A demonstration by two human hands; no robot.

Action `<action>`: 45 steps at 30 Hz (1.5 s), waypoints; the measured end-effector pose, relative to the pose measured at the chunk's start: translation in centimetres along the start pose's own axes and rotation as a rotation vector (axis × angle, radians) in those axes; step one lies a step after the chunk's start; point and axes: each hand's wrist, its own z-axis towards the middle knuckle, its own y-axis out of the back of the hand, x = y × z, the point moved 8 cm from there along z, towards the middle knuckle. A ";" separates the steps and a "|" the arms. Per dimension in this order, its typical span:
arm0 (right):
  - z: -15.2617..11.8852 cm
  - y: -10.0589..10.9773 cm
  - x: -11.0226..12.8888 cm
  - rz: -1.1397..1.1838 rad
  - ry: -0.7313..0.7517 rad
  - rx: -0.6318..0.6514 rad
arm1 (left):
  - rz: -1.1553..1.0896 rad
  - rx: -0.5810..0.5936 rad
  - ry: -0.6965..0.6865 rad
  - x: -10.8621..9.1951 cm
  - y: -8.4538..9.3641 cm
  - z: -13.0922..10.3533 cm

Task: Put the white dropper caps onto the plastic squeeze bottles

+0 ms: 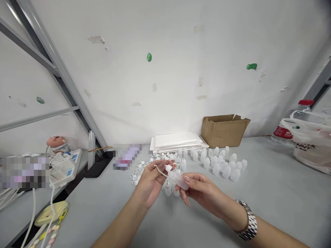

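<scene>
My right hand (pixel 198 187) grips a small translucent plastic bottle (pixel 181 181), tilted with its neck toward the upper left. At that neck, my left hand (pixel 155 177) holds a white cap (pixel 168 168) with a thin looped strap. Just behind the hands stand a few capped bottles (pixel 183 164), and another (pixel 168 189) is below them, partly hidden. Several uncapped bottles (pixel 216 168) stand in a group to the right. A pile of white caps with straps (pixel 139 169) lies to the left, partly covered by my left hand.
White flat packets (pixel 178 140) and an open cardboard box (pixel 223 132) are against the wall. On the right are a plastic bag (pixel 310 141) and a red-capped bottle (pixel 281 132). A power strip (pixel 68 168), cables and a yellow case (pixel 51 213) occupy the left.
</scene>
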 end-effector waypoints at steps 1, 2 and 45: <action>0.0 0.0 0.0 0.006 -0.003 0.003 | 0.004 -0.003 -0.004 -0.1 0.0 0.0; 0.0 0.0 -0.1 0.012 -0.004 0.004 | 0.008 -0.007 -0.013 -0.2 -0.1 -0.1; -0.3 1.4 1.3 -0.199 -0.001 -0.227 | 0.284 -0.186 -0.268 -1.2 0.0 -1.0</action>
